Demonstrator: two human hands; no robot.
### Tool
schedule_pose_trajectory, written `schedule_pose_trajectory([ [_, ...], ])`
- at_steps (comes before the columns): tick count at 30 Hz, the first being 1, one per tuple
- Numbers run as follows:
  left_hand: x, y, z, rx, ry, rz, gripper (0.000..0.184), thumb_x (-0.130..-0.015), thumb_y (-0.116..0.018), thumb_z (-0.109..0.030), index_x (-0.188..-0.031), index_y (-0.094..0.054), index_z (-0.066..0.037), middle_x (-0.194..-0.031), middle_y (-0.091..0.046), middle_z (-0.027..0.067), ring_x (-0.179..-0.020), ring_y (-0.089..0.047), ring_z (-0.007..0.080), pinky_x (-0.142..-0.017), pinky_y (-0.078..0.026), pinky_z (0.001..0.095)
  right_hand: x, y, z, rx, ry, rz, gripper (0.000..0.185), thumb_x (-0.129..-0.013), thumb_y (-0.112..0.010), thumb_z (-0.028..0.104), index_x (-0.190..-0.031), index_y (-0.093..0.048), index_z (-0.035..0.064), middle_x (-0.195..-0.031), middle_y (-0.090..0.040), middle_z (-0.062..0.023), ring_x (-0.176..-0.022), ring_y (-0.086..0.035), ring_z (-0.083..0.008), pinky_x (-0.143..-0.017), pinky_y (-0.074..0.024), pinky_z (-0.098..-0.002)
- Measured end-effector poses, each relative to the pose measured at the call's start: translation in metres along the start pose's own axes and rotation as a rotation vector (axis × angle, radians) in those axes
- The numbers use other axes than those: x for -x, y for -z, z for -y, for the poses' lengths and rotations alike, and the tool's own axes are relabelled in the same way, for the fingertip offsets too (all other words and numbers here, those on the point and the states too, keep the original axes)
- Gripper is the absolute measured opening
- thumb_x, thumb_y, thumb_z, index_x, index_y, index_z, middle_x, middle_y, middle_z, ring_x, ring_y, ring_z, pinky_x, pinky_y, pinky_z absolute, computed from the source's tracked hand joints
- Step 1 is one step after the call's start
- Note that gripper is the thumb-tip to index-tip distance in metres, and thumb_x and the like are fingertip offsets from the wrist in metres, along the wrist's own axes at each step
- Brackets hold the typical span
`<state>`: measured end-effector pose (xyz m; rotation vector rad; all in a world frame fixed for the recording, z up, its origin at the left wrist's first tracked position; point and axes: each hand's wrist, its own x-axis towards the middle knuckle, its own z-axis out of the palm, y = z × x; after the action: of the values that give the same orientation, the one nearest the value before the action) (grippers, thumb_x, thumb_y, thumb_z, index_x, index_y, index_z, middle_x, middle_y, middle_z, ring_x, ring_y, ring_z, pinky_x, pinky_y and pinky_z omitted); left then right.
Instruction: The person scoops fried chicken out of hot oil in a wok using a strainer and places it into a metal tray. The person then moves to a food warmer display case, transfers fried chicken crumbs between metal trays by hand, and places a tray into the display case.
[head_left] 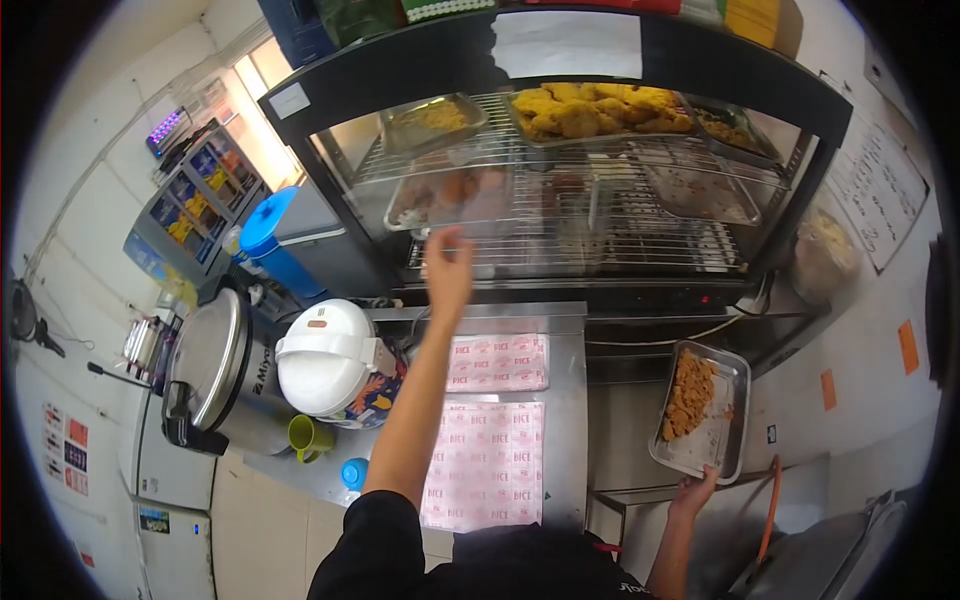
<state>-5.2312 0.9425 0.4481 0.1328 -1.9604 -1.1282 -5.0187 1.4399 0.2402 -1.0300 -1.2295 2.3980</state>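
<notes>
My left hand is raised in front of the glass-fronted food warmer, just below a metal tray on its lower rack. Its fingers are bent and slightly apart, with nothing visible in them; whether they touch the warmer's front I cannot tell. Low at the right, my right hand grips the near edge of a metal tray. Golden-brown crispy fried pieces lie mostly along the left side of that tray. Behind the glass, the upper rack holds a tray of yellow fried pieces.
Printed paper sheets lie on the steel counter below my left arm. To the left stand a white-lidded rice cooker, a large steel cooker, a green mug and a blue cap. A cable runs beneath the warmer.
</notes>
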Motion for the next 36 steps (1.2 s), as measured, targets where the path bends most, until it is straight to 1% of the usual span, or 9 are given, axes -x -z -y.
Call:
schedule_pose_trajectory([
  [5, 0.029, -0.09, -0.09, 0.198, 0.047, 0.454, 0.055, -0.077, -0.067, -0.012, -0.129, -0.05, -0.005, -0.117, -0.058, 0.01, -0.067, -0.052, 0.0145, -0.067, -0.045, 0.027, 0.034, -0.045, 0.021, -0.081, 0.045, -0.032, 0.027, -0.078, -0.056, 0.032, -0.098, -0.051, 0.0143, -0.086, -0.054, 0.0039, -0.063, -0.042, -0.0091, -0.058, -0.0309, -0.0255],
  [9, 0.03, -0.134, -0.099, 0.148, 0.022, 0.458, 0.071, -0.074, -0.066, -0.016, -0.138, -0.038, -0.002, -0.127, -0.05, 0.0156, -0.099, -0.056, 0.0265, -0.089, -0.043, 0.0324, 0.039, -0.027, 0.02, -0.149, 0.124, 0.052, 0.048, -0.078, -0.054, 0.028, -0.12, -0.048, 0.004, -0.117, -0.053, -0.008, -0.109, -0.049, -0.0204, -0.085, -0.0386, -0.0341],
  [16, 0.037, -0.184, -0.121, 0.196, -0.008, 0.689, 0.078, -0.073, -0.067, -0.018, -0.141, -0.033, -0.002, -0.129, -0.045, 0.0229, -0.124, -0.042, 0.0357, -0.104, -0.034, 0.0377, 0.05, 0.002, 0.012, -0.064, 0.048, -0.008, 0.057, -0.078, -0.052, 0.031, -0.127, -0.045, 0.0018, -0.123, -0.051, -0.01, -0.113, -0.049, -0.0248, -0.092, -0.0376, -0.0388],
  [19, 0.045, -0.242, -0.116, 0.188, -0.317, 0.715, 0.078, -0.075, -0.069, -0.012, -0.142, -0.031, -0.005, -0.138, -0.038, 0.0221, -0.099, -0.059, 0.0257, -0.085, -0.048, 0.0314, 0.042, 0.005, 0.01, -0.036, 0.032, -0.047, 0.058, -0.077, -0.052, 0.032, -0.126, -0.046, 0.0019, -0.116, -0.055, -0.0085, -0.103, -0.054, -0.0218, -0.08, -0.0412, -0.0322],
  [21, 0.046, -0.227, -0.152, 0.583, 0.097, 1.043, 0.076, -0.077, -0.068, -0.012, -0.143, -0.031, -0.007, -0.133, -0.045, 0.0229, -0.079, -0.061, 0.0222, -0.071, -0.051, 0.0293, 0.034, 0.013, 0.012, 0.013, -0.013, -0.031, 0.058, -0.076, -0.052, 0.032, -0.125, -0.046, 0.0022, -0.114, -0.056, -0.0079, -0.099, -0.056, -0.0202, -0.076, -0.0415, -0.0293],
  [23, 0.06, -0.232, -0.148, 0.47, -0.328, 0.673, 0.064, -0.078, -0.066, -0.009, -0.136, -0.041, -0.007, -0.12, -0.053, 0.0187, -0.067, -0.057, 0.0169, -0.063, -0.049, 0.0277, 0.03, 0.016, 0.012, -0.036, 0.048, -0.029, 0.058, -0.076, -0.054, 0.032, -0.125, -0.046, 0.0021, -0.112, -0.056, -0.0077, -0.094, -0.056, -0.0186, -0.074, -0.0412, -0.0266],
  [27, 0.052, -0.132, -0.16, 0.342, -0.153, 0.363, 0.035, -0.077, -0.061, -0.004, -0.112, -0.055, -0.003, -0.105, -0.052, 0.015, -0.082, -0.054, 0.0224, -0.061, -0.046, 0.029, 0.038, 0.017, 0.022, -0.021, 0.109, -0.049, 0.057, -0.079, -0.05, 0.03, -0.128, -0.043, 0.0001, -0.117, -0.055, -0.0118, -0.101, -0.056, -0.0228, -0.08, -0.0428, -0.0321],
  [31, -0.001, -0.046, -0.073, 0.048, -0.164, -0.221, 0.051, -0.079, -0.059, -0.005, -0.128, -0.047, -0.004, -0.123, -0.042, 0.0183, -0.1, -0.047, 0.0258, -0.066, -0.046, 0.0263, 0.02, 0.047, 0.016, 0.003, 0.11, -0.016, 0.056, -0.08, -0.05, 0.03, -0.128, -0.044, 0.0016, -0.116, -0.056, -0.0101, -0.1, -0.056, -0.0195, -0.074, -0.0397, -0.0291],
  [36, -0.059, 0.044, 0.035, -0.269, 0.01, -0.448, 0.063, -0.082, -0.059, -0.011, -0.138, -0.031, 0.001, -0.132, -0.035, 0.0254, -0.12, -0.039, 0.0418, -0.101, -0.034, 0.0422, 0.016, 0.038, 0.019, 0.072, 0.09, -0.042, 0.052, -0.08, -0.051, 0.033, -0.126, -0.047, 0.0089, -0.108, -0.059, -0.0034, -0.091, -0.055, -0.0107, -0.064, -0.0341, -0.0257],
])
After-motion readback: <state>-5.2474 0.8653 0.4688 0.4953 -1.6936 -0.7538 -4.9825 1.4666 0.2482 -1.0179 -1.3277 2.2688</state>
